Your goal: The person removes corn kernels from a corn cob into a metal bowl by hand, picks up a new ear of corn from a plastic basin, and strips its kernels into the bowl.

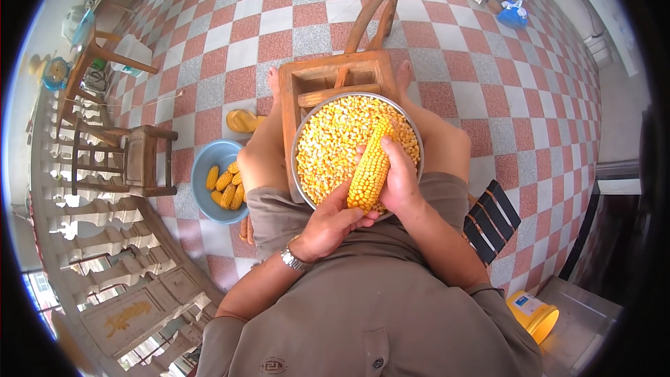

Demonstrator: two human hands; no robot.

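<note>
An ear of yellow corn point(370, 170), its rows of kernels showing, is held at a slant between my hands. My left hand point(331, 222) grips its lower end, with a metal watch on the wrist. Around the ear's right side is my right hand point(400, 178), the thumb lying on the kernels. Beneath the ear, a round metal bowl point(294, 167) full of loose corn kernels point(332, 141) rests between my thighs, against a wooden stool-like frame point(288, 110). A blue plastic basin point(200, 188) on the floor to the left contains several corn ears point(226, 180).
Reddish cobs point(246, 230) lie beside the basin, and a yellow slipper point(242, 121) is above it. A small wooden chair point(149, 159) stands left, near a balustrade point(120, 251). At right are a black-strapped seat point(492, 222) and a yellow bucket point(531, 317).
</note>
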